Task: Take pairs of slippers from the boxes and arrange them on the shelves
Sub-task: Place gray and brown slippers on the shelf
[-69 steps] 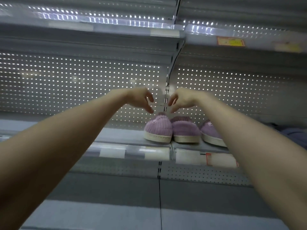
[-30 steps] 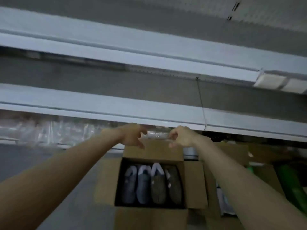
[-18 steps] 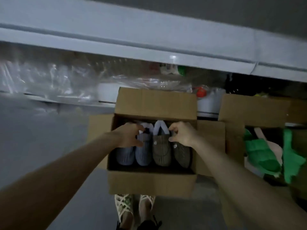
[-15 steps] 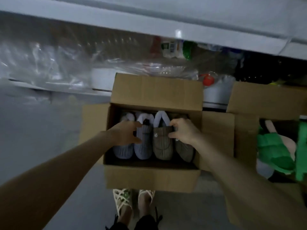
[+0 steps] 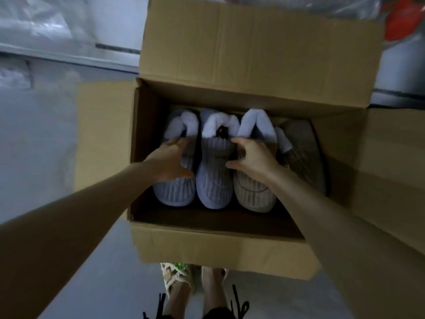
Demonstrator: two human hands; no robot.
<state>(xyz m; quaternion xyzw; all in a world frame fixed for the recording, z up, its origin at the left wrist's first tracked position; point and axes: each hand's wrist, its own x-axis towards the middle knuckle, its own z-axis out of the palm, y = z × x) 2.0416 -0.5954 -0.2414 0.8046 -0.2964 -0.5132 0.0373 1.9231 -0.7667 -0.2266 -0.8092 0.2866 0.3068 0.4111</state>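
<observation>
Landmark: open cardboard box on the floor, side flaps folded out, far flap standing up.

Off the box's far left corner: crumpled clear plastic sheeting.

Inside the box: one row of four slippers, toes toward the near wall, white fleece collars toward the far wall. Left to right:
- left grey slipper, next to the box's left wall. Left hand is on it, grip closed over the upper, fingertips down in the gap to the next slipper, thumb on the near side.
- right grey slipper, touching the first.
- left brown slipper, touching that one. Right hand is on it, grip closed on the collar edge, thumb at the seam with the right grey slipper.
- right brown slipper, by the box's right wall, lying tilted, toe hidden under the right forearm.

All four sit inside the box.

Off the box's far right corner: something red, blurred, can't tell what.

Just outside the box's near wall: the person's feet in sandals.
</observation>
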